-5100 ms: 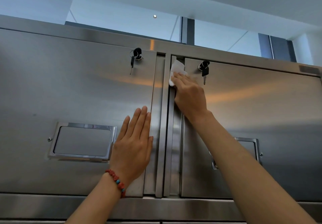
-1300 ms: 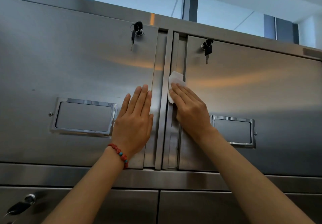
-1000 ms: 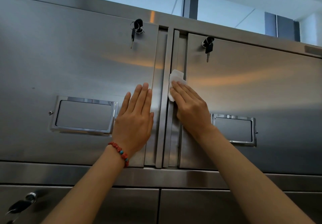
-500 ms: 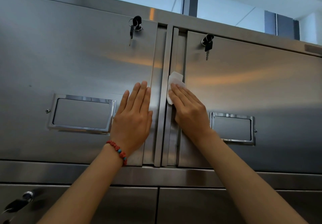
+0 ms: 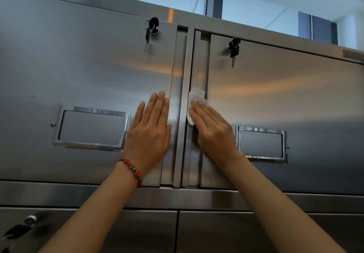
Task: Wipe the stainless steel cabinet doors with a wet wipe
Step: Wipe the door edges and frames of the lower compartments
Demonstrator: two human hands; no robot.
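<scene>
Now the wiping is on the inner edge strip of the right door: the right hand presses the white wipe flat against it with straight fingers, about mid-height. The left hand lies open, palm flat, on the left door, apparently steadying it. Next, I judge, comes sliding the wipe along the strip, then onto the broad panel. Counted: two upper doors, two keys, two framed label holders, one wipe.

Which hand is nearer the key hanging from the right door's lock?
Right. The right hand presses the wet wipe on the strip just below-left of that key; the left hand lies flat on the left door, farther left.
</scene>
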